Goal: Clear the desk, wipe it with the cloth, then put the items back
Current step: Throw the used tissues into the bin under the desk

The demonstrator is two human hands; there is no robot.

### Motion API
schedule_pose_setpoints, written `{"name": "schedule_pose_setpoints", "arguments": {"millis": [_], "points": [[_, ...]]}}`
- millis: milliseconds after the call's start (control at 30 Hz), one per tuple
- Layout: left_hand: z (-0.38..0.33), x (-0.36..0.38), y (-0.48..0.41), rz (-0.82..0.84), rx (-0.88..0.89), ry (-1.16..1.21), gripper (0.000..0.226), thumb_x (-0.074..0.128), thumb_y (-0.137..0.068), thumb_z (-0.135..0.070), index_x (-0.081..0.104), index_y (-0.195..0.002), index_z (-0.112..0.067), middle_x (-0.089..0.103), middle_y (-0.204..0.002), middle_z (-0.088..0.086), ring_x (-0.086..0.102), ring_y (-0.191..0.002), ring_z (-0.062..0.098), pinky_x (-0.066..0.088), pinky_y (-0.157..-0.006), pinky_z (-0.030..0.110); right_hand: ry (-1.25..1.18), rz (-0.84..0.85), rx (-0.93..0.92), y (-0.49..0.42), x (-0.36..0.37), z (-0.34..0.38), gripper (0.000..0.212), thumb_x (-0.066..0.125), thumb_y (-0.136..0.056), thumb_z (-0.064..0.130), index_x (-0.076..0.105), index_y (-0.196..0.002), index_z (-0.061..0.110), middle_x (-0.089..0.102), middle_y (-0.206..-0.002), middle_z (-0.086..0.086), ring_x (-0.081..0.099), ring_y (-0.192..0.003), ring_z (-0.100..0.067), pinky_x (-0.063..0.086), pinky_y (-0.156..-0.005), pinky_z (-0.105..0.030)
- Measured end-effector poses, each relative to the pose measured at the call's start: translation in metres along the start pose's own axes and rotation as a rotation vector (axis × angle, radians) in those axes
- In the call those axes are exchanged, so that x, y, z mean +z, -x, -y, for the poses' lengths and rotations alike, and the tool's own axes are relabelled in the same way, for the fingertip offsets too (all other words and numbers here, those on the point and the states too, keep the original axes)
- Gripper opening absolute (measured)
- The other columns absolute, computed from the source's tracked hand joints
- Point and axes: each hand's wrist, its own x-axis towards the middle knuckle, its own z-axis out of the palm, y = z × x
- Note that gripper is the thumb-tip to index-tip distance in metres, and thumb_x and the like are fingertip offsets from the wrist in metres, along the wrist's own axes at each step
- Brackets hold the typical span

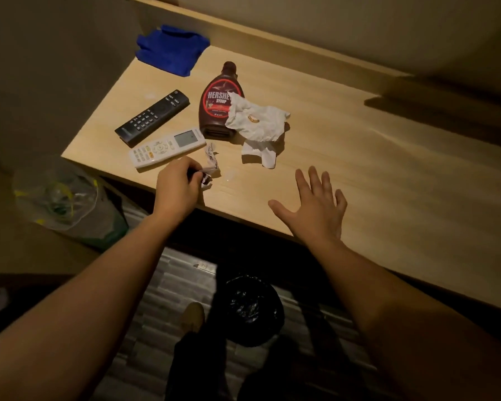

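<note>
Head | bottle (218, 107) reads HERSHE… SYRUP | left hand (177, 188) pinches wrapper (211, 162) | right hand (315, 208) spread, empty

Bare forearms (99, 285), dark trousers (197, 369) and one pale tan shoe (193, 315) are visible.

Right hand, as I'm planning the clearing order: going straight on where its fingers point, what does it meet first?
The right hand probably meets the crumpled tissue at its right edge, though depth is unclear.

Dim warm light, dark shadowed corners, wide-angle bending at edges
</note>
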Motion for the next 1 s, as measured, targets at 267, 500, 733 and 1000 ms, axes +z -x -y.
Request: {"name": "schedule_pose_setpoints", "arguments": {"millis": [267,500,733,1000], "points": [[0.005,0.016,0.122,-0.086,-0.014,0.228,0.008,0.067,-0.098,-0.016,0.070,-0.106,-0.016,0.070,-0.099,0.000,0.067,-0.092,0.018,0.057,-0.077,0.039,0.011,0.004,-0.028,0.002,0.002,-0.002,0.103,0.019,-0.080,0.095,0.011,-0.165,0.038,0.000,-0.174,0.007,-0.007,-0.160,-0.019,0.005,-0.123,-0.054],[0.041,0.091,0.230,0.098,-0.173,0.224,0.010,0.070,-0.095,-0.013,0.069,-0.101,-0.021,0.070,-0.095,-0.002,0.064,-0.084,0.012,0.052,-0.072,0.030,0.020,-0.015,-0.034,0.002,0.005,-0.003,0.104,0.017,-0.080,0.095,0.011,-0.165,0.036,0.000,-0.175,0.004,-0.007,-0.160,-0.022,0.004,-0.123,-0.055],[0.068,0.135,0.263,0.347,-0.344,0.146,0.030,0.075,-0.092,-0.014,0.072,-0.122,-0.014,0.077,-0.109,0.005,0.072,-0.101,0.023,0.057,-0.092,0.039,0.020,-0.028,-0.045,0.001,0.008,-0.005,0.102,0.019,-0.081,0.093,0.012,-0.165,0.036,0.000,-0.175,0.004,-0.007,-0.160,-0.023,0.002,-0.124,-0.055],[0.052,0.105,0.218,0.245,-0.249,0.032,0.031,0.070,-0.096,-0.029,0.070,-0.123,-0.013,0.076,-0.109,0.006,0.071,-0.098,0.023,0.055,-0.084,0.035,0.001,-0.031,-0.054,0.000,0.006,-0.004,0.102,0.019,-0.082,0.093,0.013,-0.165,0.035,0.001,-0.175,0.003,-0.007,-0.160,-0.023,0.002,-0.125,-0.055]]}}
